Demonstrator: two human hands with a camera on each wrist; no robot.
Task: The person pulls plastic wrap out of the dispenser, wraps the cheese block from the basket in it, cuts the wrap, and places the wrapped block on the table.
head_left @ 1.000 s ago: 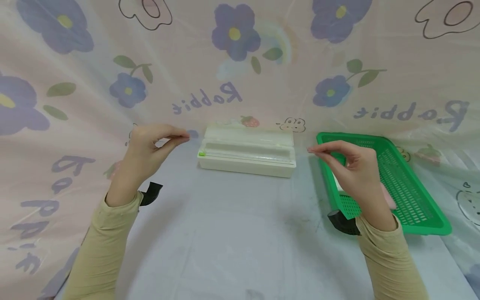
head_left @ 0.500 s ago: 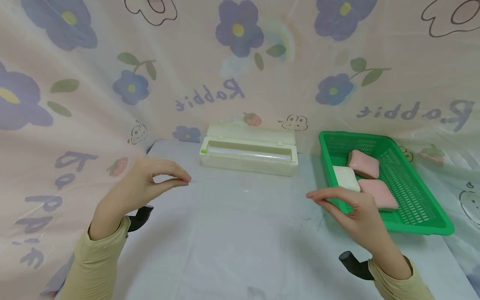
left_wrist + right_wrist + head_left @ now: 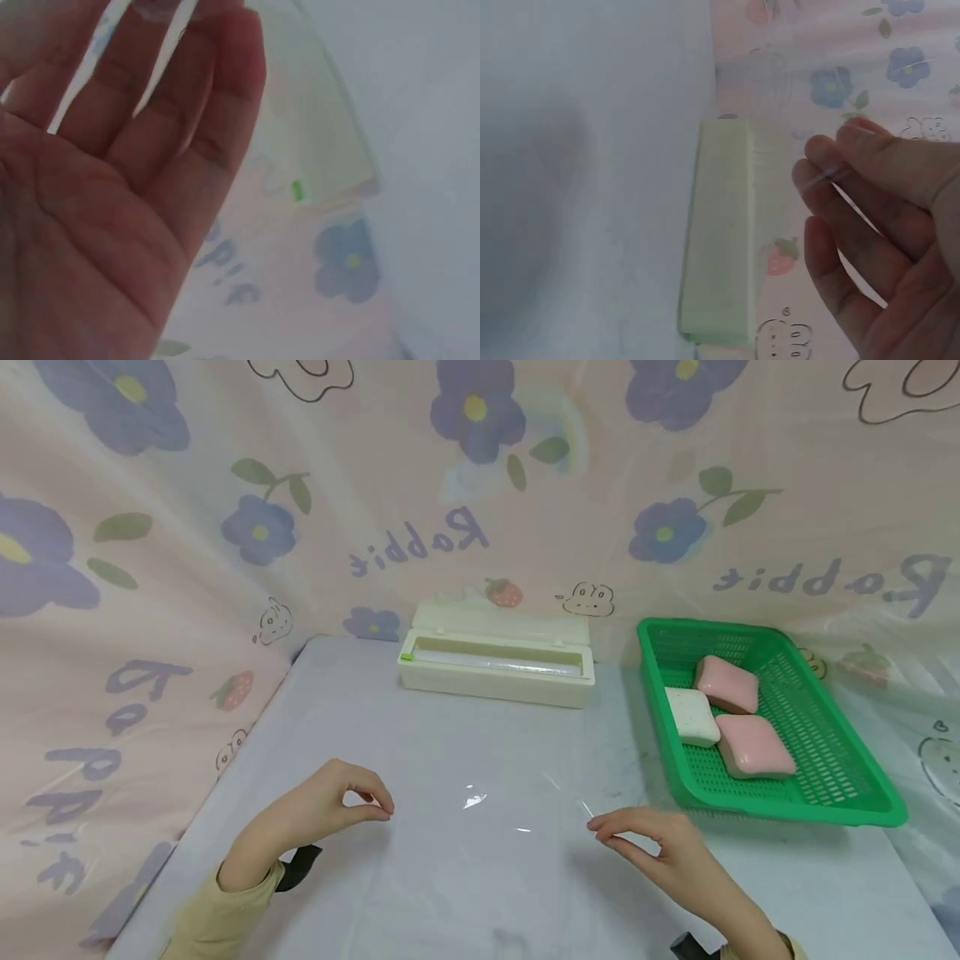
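Note:
Between my two hands stretches a sheet of clear cling film [image 3: 474,797], visible mostly by its glints; its far edge is hard to make out. My left hand [image 3: 318,814] pinches one side of it between thumb and fingertips. On the other side my right hand [image 3: 667,856] pinches the film the same way, and a thin strip of it crosses the fingers in the right wrist view. Farther back stands a cream cling film dispenser box [image 3: 495,685], lid up, with a roll [image 3: 498,662] inside and a green slider [image 3: 407,657] at its left end.
At the right is a green plastic basket [image 3: 832,817]. In it lie two pink soap bars [image 3: 753,747] and a white speckled soap bar [image 3: 692,717]. A patterned curtain [image 3: 360,468] hangs behind and left of the white-covered table [image 3: 450,902].
Both hands have come down and back from beside the dispenser toward me, drawing the cling film over the table. The dispenser's roll and the soap bars have come into clearer view.

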